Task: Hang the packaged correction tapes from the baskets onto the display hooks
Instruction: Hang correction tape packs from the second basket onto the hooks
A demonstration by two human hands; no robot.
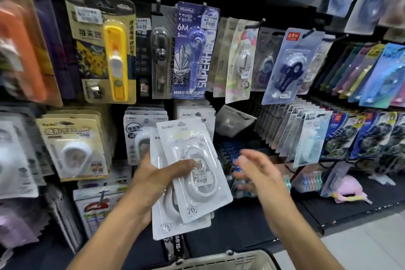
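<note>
While the dark display wall fills nearly everything ahead of me, its hooks carry rows of carded stationery from far left to far right. On the upper row hang a yellow-and-white tape pack, a blue pack marked 6M just right of centre, and further right a pale blue card with a dark blue dispenser. Lower down on the left hangs a cream pack with a white oval dispenser, and to the right a fanned row of thin packs runs off toward the far right edge. Near me, at the bottom edge, the rim of a grey basket shows between my forearms.

My left hand grips a small stack of white packaged correction tapes, thumb pressed across the front of the top pack and fingers curled behind. The packs are fanned, the front one tilted with its top leaning left, the one behind sticking out lower down. They sit in front of the lower middle hooks, where more of the same white packs already hang just behind and above them.

My right hand floats just right of the stack, fingers spread and loose, holding nothing, its outline blurred. It is close to the packs but not touching them.
</note>
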